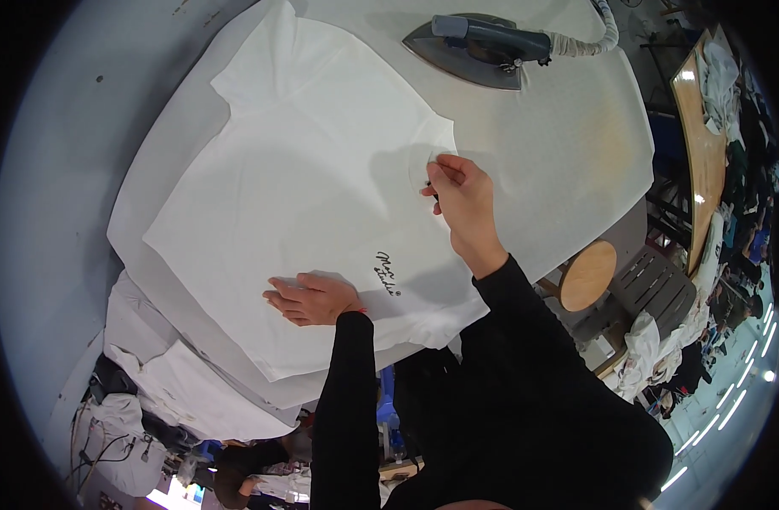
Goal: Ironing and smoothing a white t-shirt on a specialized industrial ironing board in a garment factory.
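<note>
A white garment [262,187], probably a T-shirt, lies spread on the pale padded ironing table, with small dark lettering printed on it. My left hand [315,299] rests flat on the cloth left of the lettering, fingers stretched out and holding nothing. Over the garment's right edge, my right hand [464,200] is closed in a pinch. A faint, thin see-through edge and a small dark bit show at its fingertips; what it holds is too unclear to name. Beyond it, at the far right, a dark iron [483,53] stands on the table.
A pale hose [589,41] runs from the iron's handle. More white garments [198,387] hang at the table's near left. To the right are a round wooden stool [587,276], a grey plastic chair [655,289] and a wooden table [698,140] near heaped clothes. Someone works at the lower left.
</note>
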